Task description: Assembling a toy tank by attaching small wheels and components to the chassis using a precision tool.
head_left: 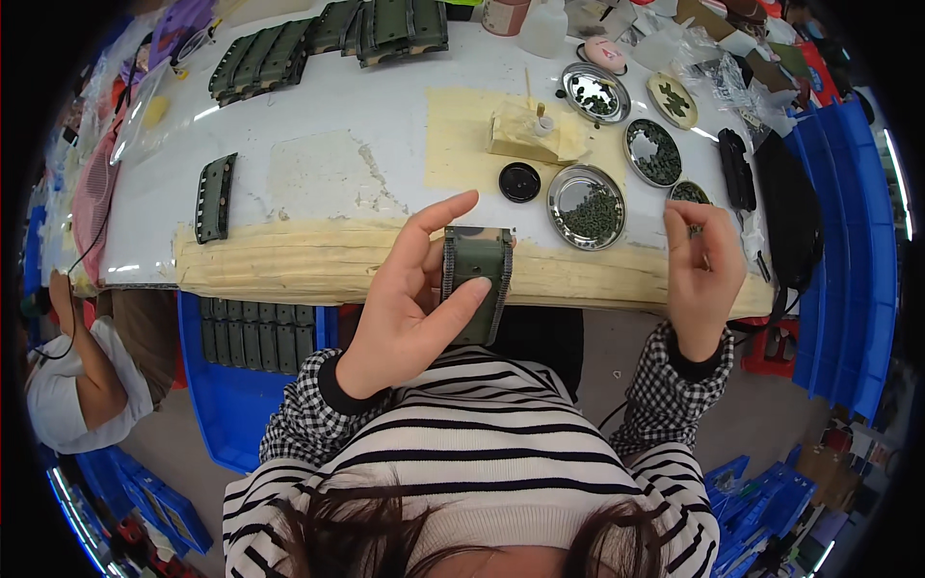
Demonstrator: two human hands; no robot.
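My left hand (395,299) grips a dark green moulded plastic part (475,258) with ridged side edges and a camouflage-patterned end. Its thumb lies across the part's face and the index finger sticks out. Over at the right, my right hand (706,275) is closed in a pinch in front of a small metal dish (690,193) of dark green bits. A tiny dark green piece (695,230) shows between its fingers, too small to make out well. Two round metal trays, a near one (588,241) and a farther one (653,178), hold many small green pieces.
A similar green part (214,197) lies at left on the table, with stacks of them (400,34) at the back. A black round lid (519,181) sits near a yellowish block (540,135). Below the table edge, a blue crate (231,414) holds more parts. Someone sits at far left.
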